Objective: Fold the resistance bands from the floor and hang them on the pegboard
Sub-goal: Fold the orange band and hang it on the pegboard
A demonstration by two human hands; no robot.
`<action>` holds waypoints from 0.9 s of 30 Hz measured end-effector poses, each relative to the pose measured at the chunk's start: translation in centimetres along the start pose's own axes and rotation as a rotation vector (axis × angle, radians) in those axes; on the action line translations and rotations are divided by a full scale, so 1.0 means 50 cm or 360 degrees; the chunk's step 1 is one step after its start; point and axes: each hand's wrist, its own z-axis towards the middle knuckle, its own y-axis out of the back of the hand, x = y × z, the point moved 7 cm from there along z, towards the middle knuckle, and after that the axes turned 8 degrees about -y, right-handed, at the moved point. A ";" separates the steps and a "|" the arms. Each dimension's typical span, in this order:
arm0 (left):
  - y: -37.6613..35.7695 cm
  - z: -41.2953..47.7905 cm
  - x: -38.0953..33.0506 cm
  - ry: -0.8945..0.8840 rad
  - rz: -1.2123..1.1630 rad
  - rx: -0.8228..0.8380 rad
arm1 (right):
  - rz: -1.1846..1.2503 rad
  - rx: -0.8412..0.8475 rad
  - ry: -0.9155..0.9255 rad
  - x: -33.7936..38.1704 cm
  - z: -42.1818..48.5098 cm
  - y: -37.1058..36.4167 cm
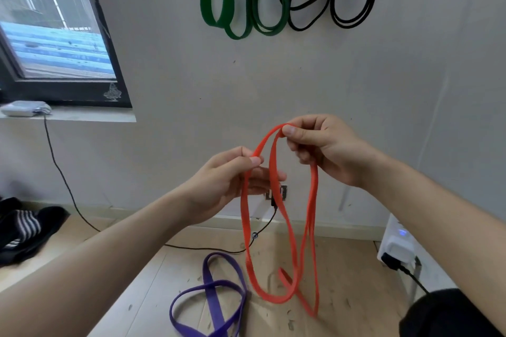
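While the left hand point(224, 186) and right hand point(325, 148) both pinch one orange resistance band point(243, 216), one purple band's point(210, 286) on the floor point(342, 268); green loops point(212, 8) and black loops point(301, 28) hang above.

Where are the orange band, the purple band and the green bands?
orange band point(244, 208), head view, on its left hanging strand.
purple band point(210, 287), head view, where its strands cross.
green bands point(207, 8), head view, on the outer strand of the leftmost loop.
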 end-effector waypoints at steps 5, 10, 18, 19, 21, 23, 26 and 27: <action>0.012 0.003 0.004 0.0007 -0.0009 -0.0074 | 0.0015 -0.0025 -0.0017 -0.007 0.006 0.015; 0.027 0.000 0.002 0.0010 0.0034 -0.0155 | -0.0035 -0.0038 -0.0049 -0.018 0.016 0.034; 0.072 0.000 -0.017 -0.0118 0.0038 -0.0381 | -0.0257 0.0101 -0.0199 -0.049 0.013 0.043; 0.071 0.001 -0.020 -0.0142 0.0043 -0.0396 | -0.0328 0.0167 -0.0248 -0.055 0.010 0.036; 0.066 0.003 -0.023 -0.0174 0.0120 -0.0395 | -0.0444 0.0327 -0.0303 -0.066 0.001 0.003; 0.054 0.005 -0.025 -0.0203 0.0281 -0.0355 | -0.0424 0.0411 -0.0246 -0.069 -0.003 -0.039; 0.041 0.006 -0.030 -0.0263 0.0453 -0.0323 | -0.0270 0.0248 -0.0121 -0.060 0.005 -0.064; 0.041 0.006 -0.031 -0.0264 0.0485 -0.0327 | -0.0276 0.0179 -0.0098 -0.056 0.007 -0.061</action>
